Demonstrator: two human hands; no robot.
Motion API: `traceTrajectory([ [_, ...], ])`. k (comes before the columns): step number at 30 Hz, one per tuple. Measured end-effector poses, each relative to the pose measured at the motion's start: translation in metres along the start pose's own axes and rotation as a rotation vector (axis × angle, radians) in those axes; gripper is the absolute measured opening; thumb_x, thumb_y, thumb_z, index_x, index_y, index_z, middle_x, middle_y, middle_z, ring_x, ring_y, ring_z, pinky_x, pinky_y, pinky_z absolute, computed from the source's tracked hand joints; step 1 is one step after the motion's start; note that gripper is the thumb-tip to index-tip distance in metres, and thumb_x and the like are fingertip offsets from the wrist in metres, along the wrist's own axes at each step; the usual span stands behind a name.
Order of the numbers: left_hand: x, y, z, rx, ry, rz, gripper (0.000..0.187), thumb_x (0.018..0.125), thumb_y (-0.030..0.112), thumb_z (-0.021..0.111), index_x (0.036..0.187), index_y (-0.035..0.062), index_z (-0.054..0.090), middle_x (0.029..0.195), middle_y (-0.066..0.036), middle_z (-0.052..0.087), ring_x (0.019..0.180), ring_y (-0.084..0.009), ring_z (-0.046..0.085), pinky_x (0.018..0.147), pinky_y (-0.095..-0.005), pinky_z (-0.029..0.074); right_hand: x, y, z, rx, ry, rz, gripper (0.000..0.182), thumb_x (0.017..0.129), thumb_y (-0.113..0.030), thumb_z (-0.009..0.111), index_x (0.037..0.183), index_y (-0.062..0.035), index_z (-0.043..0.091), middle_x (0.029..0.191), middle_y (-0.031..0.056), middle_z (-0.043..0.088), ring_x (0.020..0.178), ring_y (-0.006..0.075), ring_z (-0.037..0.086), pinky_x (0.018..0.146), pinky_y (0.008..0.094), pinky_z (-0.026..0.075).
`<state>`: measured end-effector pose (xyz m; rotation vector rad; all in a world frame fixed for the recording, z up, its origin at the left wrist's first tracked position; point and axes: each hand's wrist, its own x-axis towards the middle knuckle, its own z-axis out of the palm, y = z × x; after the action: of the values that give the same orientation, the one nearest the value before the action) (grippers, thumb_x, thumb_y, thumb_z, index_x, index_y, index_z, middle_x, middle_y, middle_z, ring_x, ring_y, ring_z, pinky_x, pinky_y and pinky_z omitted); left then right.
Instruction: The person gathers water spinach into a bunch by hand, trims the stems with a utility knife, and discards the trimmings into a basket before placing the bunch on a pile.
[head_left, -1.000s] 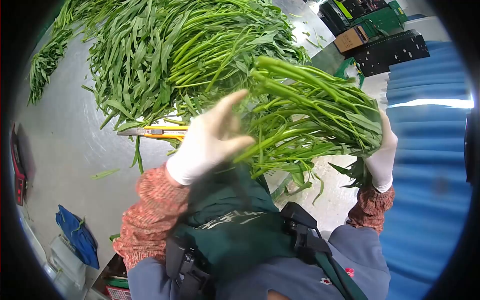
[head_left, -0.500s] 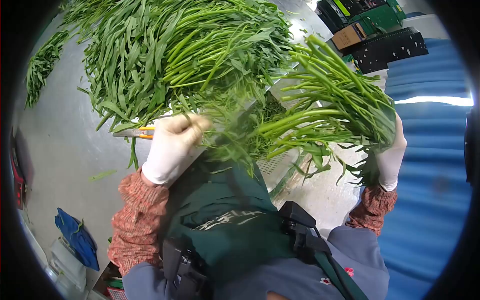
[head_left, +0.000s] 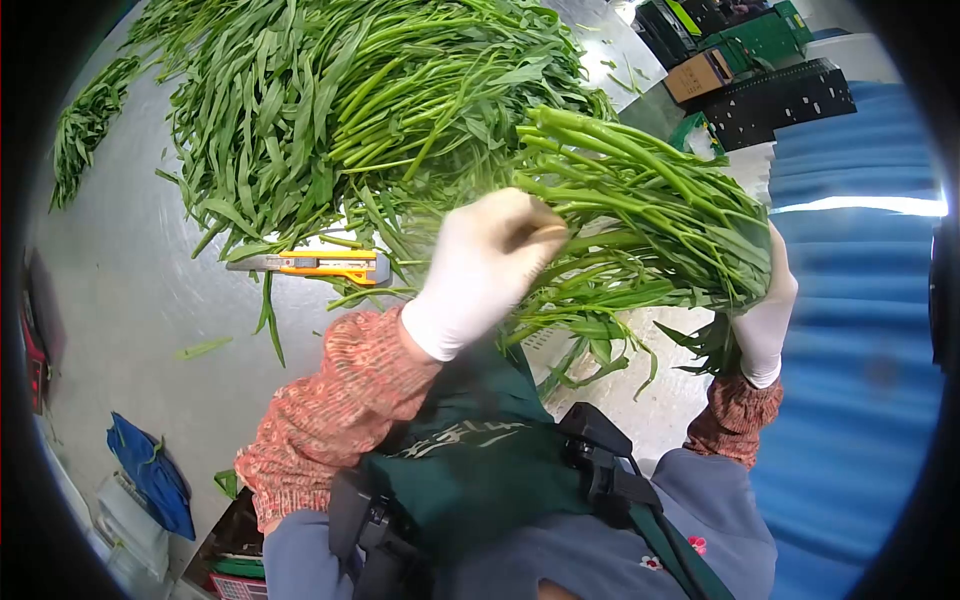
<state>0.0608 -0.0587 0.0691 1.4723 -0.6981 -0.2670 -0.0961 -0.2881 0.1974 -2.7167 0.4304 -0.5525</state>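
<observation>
Green bunch: what looks like water spinach (head_left: 650,200), held out to our right, its thick stem ends pointing back towards the big pile.
Right hand (head_left: 765,310): our grip is wrapped around the leafy end, grasping the bunch from its outer side.
Left hand (head_left: 490,255): fingers curled in at the stems; with the blur, we cannot tell whether this grip is fully closed or pinches a stem.
Stem work: we seem to be sorting or picking at the bunch by hand; any further move among the stems calls for a light pinch and a steady right hold.
Orange utility knife (head_left: 330,263): lying beside the pile, blade end pointing away to our left.
Metal surface (head_left: 130,300): scuffed grey, carrying the large leafy pile (head_left: 270,110), a smaller sprig (head_left: 90,135) near the far left edge and a loose leaf (head_left: 203,348).
Room: a blue curtain or sheet (head_left: 860,300) hangs to our right; beyond the surface are a black crate (head_left: 775,105) and a cardboard box (head_left: 697,75).
</observation>
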Motion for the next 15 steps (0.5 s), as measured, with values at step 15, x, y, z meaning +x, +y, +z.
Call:
traceTrajectory([
  [15,0.032,-0.027,-0.016,-0.188,-0.04,-0.192,0.048,0.079,0.032,0.078,0.108,-0.0044,0.064,0.092,-0.013,0.07,0.08,-0.0189,0.066,0.074,-0.0307,0.051,-0.007,0.01,0.0,0.195,-0.13,0.051,0.059,0.084,-0.017,0.068,0.134,0.0047,0.046,0.119,0.0115,0.063,0.109,0.0157,0.057,0.096,0.0289,0.043],
])
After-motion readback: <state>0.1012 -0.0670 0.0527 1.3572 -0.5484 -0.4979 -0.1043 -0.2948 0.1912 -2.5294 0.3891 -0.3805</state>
